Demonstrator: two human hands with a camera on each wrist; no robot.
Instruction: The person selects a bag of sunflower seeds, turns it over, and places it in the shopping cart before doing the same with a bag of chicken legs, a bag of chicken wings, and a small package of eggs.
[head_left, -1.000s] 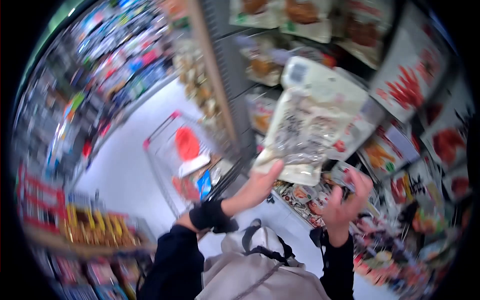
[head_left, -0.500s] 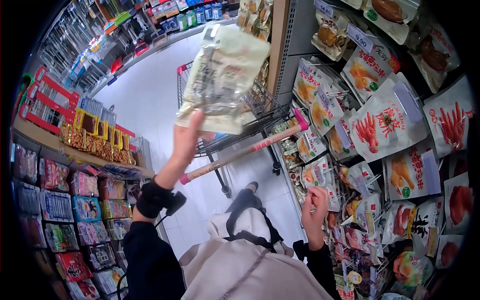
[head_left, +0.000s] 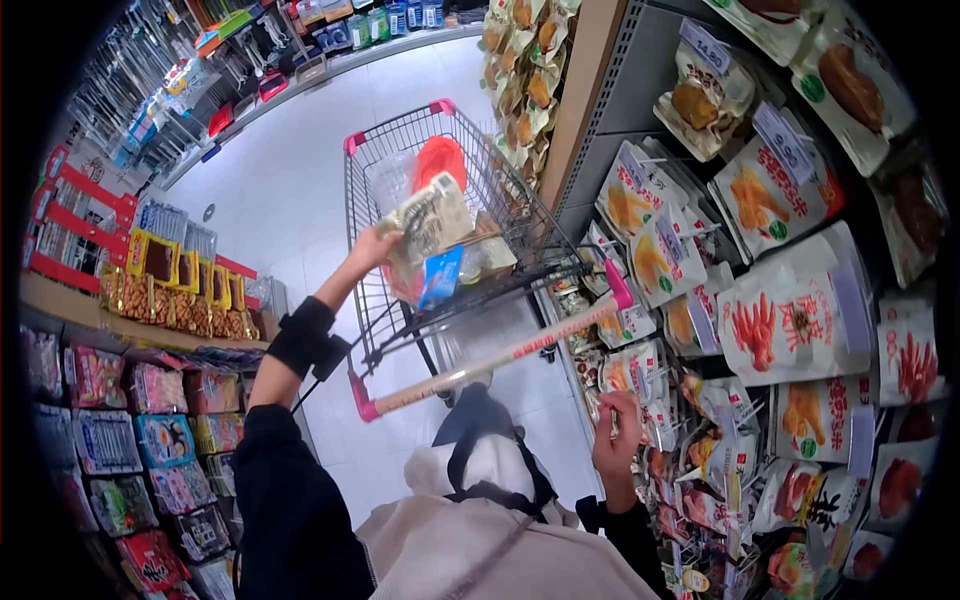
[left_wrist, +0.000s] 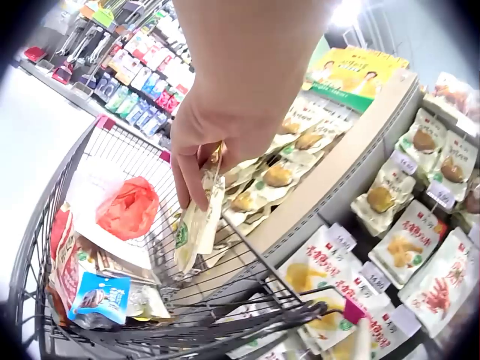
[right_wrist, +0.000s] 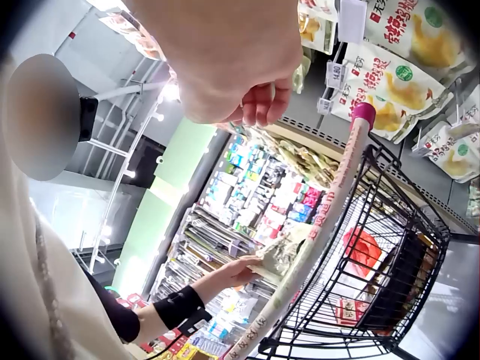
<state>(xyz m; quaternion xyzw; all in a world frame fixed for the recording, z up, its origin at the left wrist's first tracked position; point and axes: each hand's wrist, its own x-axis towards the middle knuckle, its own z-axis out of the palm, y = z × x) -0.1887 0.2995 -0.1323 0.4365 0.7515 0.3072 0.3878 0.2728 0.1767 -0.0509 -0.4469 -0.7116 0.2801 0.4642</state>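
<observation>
Pouch (head_left: 438,218) in my left fingers (head_left: 387,240), I hold it over the shopping cart (head_left: 470,363) in the head view. Gripped only near one side, it could swing or slip, I judge, because its weight hangs out beyond my grip. Letting go too high might tumble it off the blue packet (head_left: 441,277) or the red bag (head_left: 440,160); a low pass might clip the cart's side. From the left wrist, I pinch the pouch by its uppermost edge; it hangs below my fingers, nearly edge-on, apart from the red bag and blue packet. From the right wrist, my right fingers (right_wrist: 260,112) curl loosely, nothing visible in them; the pouch juts past my left fingers toward the handle (right_wrist: 322,202).
</observation>
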